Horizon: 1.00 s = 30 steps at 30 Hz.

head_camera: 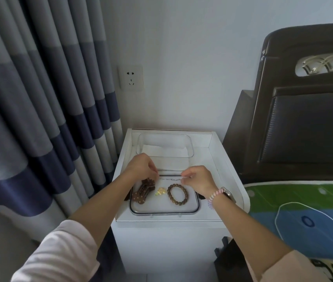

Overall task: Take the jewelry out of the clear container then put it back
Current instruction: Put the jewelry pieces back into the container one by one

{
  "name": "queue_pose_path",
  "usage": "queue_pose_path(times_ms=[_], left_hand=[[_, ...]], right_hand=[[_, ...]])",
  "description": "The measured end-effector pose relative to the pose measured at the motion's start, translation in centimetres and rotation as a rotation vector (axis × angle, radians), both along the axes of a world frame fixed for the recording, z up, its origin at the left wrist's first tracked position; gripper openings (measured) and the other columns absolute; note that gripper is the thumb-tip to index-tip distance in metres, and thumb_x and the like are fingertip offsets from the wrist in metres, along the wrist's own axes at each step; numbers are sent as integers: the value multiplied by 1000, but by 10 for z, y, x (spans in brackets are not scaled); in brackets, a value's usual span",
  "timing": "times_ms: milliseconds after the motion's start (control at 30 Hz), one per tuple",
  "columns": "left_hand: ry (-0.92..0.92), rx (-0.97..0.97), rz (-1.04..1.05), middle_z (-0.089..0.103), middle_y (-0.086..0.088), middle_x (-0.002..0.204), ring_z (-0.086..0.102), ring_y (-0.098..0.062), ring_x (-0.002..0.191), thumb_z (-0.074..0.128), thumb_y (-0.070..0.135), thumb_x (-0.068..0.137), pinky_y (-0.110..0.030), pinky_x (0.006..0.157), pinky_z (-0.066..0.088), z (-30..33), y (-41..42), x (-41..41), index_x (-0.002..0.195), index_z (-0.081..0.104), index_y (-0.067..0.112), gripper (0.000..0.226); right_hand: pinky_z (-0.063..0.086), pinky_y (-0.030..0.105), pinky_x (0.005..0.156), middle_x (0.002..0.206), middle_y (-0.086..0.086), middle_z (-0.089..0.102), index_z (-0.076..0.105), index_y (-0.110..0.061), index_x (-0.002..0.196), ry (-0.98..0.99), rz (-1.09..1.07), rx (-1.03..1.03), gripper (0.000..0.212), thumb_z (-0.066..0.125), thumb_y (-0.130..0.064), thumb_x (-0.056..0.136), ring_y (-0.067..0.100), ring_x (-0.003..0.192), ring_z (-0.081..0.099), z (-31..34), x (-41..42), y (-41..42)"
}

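A thin silver chain (pixel 170 178) is stretched level between my two hands, low over the far edge of a clear dark-rimmed lid (pixel 195 208). My left hand (pixel 142 166) pinches its left end and my right hand (pixel 197 180) pinches its right end. On the lid lie a brown polka-dot hair clip (pixel 141 193), a small yellow-green ornament (pixel 160 191) and a brown beaded bracelet (pixel 177 193). Behind my hands stands the clear container (pixel 190 146), lined with white paper, with no jewelry visible inside.
Everything rests on a white bedside cabinet (pixel 230 174) with raised side walls. Striped grey-blue curtains (pixel 39 102) hang to the left. A dark headboard (pixel 304 110) and a bed with a green-blue cover (pixel 308 212) stand to the right. A wall socket (pixel 130 77) is behind.
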State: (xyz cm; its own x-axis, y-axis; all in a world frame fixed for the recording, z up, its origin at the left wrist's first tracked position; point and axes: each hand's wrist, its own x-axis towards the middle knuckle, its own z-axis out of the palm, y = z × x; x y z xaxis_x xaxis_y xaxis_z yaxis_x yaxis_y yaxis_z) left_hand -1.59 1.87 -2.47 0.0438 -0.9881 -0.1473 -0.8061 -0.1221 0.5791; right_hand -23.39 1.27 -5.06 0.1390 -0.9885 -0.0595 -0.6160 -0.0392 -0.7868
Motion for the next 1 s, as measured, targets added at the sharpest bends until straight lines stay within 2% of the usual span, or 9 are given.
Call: queue_pose_path(times_ms=[133, 267, 400, 500, 600, 733, 833, 900, 1000], left_hand=[[-10, -50, -12, 76, 0, 99, 68, -15, 91, 82, 29, 78, -31, 83, 58, 14, 9, 1, 96, 79, 16, 23], [-116, -96, -79, 69, 9, 115, 63, -12, 104, 81, 51, 71, -35, 90, 53, 23, 34, -3, 115, 68, 30, 51], [-437, -70, -201, 53, 11, 142, 42, -23, 135, 71, 74, 58, -56, 114, 23, 8, 65, -24, 140, 42, 45, 91], [-493, 17, -268, 31, 8, 159, 19, -28, 149, 67, 81, 55, -69, 113, -3, -6, 76, -41, 148, 27, 47, 107], [-492, 60, -273, 16, 6, 165, 6, -30, 153, 64, 85, 54, -71, 110, -10, -12, 81, -43, 151, 15, 49, 115], [-465, -16, -195, 14, 6, 166, 6, -29, 153, 65, 79, 59, -66, 115, -5, -5, 85, -24, 153, 14, 46, 112], [-381, -91, -107, 31, -3, 160, 21, -31, 148, 72, 61, 70, -46, 121, 23, 4, 87, -3, 151, 34, 29, 95], [-409, -134, -46, 48, -9, 138, 39, -33, 132, 74, 48, 76, -39, 103, 45, 9, 89, 4, 132, 54, 16, 67], [-541, -91, 23, 47, -10, 121, 41, -31, 115, 71, 47, 80, -38, 91, 51, 11, 90, 1, 112, 65, 10, 50]], right_hand=[[47, 20, 84, 106, 4, 73, 75, -11, 103, -4, 12, -24, 29, 80, -13, 75, 10, 93, 62, 19, -8, 7], [45, 25, 93, 122, 2, 64, 66, -19, 120, 40, 36, 33, 52, 82, -25, 72, 19, 117, 57, 32, -18, 26], [37, 34, 105, 140, 5, 50, 48, -26, 140, 288, 65, 90, 84, 81, -46, 66, 29, 131, 40, 25, -23, 50], [32, 35, 106, 147, 6, 43, 44, -30, 143, 341, 48, 92, 90, 74, -61, 64, 30, 135, 36, 13, -17, 67], [30, 40, 108, 156, 6, 28, 41, -37, 142, 372, 27, 116, 96, 66, -73, 57, 34, 142, 21, 4, -10, 76], [26, 44, 111, 160, 4, 18, 42, -39, 139, 422, -6, 29, 88, 60, -73, 60, 35, 144, 14, 3, -1, 74], [28, 44, 110, 156, 2, 31, 54, -38, 132, 403, 32, -94, 74, 65, -67, 66, 32, 141, 22, 6, 18, 67], [35, 42, 106, 145, -1, 47, 62, -36, 124, 347, 39, -139, 63, 66, -65, 67, 32, 134, 35, 9, 38, 64], [43, 39, 97, 117, 0, 67, 73, -33, 104, 263, -2, -154, 54, 60, -70, 66, 35, 117, 52, 12, 67, 58]])
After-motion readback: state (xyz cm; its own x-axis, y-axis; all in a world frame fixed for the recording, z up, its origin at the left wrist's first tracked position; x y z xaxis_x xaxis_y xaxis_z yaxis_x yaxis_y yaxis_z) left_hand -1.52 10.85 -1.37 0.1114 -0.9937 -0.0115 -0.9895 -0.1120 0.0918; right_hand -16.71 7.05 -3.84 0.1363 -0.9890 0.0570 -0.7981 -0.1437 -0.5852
